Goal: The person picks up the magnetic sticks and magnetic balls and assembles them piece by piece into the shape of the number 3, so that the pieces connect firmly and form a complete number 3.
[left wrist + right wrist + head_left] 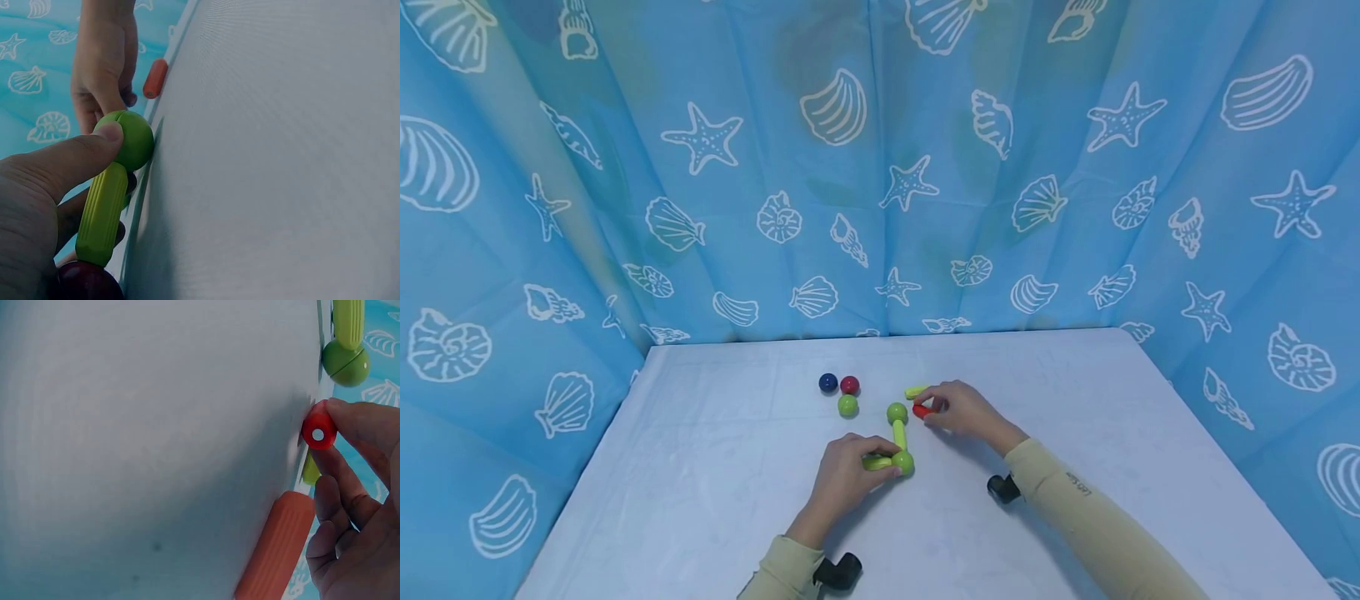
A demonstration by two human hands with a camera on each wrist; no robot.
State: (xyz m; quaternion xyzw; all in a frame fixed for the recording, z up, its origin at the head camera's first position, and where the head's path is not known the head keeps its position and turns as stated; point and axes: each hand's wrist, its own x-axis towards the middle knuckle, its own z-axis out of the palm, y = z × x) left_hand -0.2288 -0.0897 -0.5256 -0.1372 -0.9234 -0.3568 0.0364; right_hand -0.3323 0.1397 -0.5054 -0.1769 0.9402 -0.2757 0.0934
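Note:
My left hand (842, 475) pinches a joint of green rods and balls between thumb and fingers. The near green ball (903, 462) sits by my fingertips, and a green rod (899, 435) joins it to another green ball (897, 412). A second, ribbed green rod (102, 212) runs back under my palm, with a dark red ball (89, 282) at its near end in the left wrist view. My right hand (962, 410) pinches a red rod (320, 428) between thumb and index finger, its round end hole showing. This rod is close to the far green ball, apart from it.
Loose blue (828, 383), red (850, 385) and green (847, 406) balls lie together left of the joined pieces. A yellow-green rod (916, 392) lies beyond my right fingers. An orange-red rod (276, 547) lies beside my right hand. A shell-patterned curtain (880, 167) surrounds the white table (700, 483).

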